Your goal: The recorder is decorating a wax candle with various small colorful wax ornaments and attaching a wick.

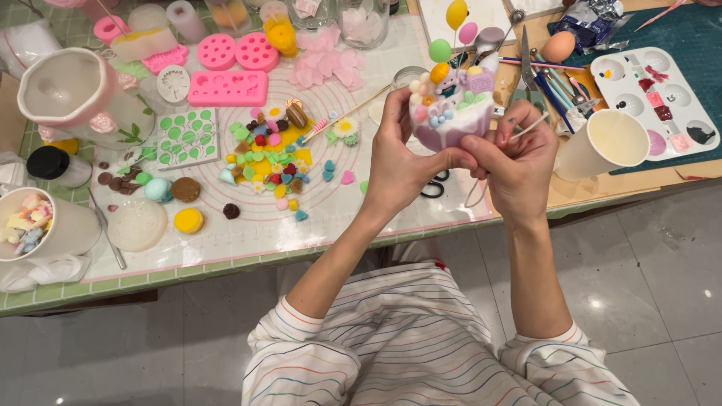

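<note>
head view, looking down at a craft table w/ many small pieces. left hand (398, 162) is closed around a small decorated cake model (450, 113), fingers wrapped on its left side and thumb under the purple base, so the piece is lifted off the table and tilted a bit toward the person; i think this keeps the top decorations free and easy to see. right hand (519, 162) is also closed, pinching a thin white stick (526, 128) btw thumb and fingers, tip pointing to the right side of the cake model, and the fingertips touch or nearly touch the base, prob. to steady both hands against each other. the model has white drips, small pastel figures on top and balloon shapes on wires, green (440, 50), yellow (456, 13), pink.

under the hands lies a translucent mat with pink circles (316, 218). at its centre a pile of small coloured candy pieces (271, 154) is spread flat, near the left hand, so each can be picked. pink moulds (228, 88) lie further back. a white paper cup (605, 143) stands just beside the right hand, and behind it a white palette (662, 98) w/ paint in its wells. black scissors (435, 186) are partly hidden below the hands.
</note>
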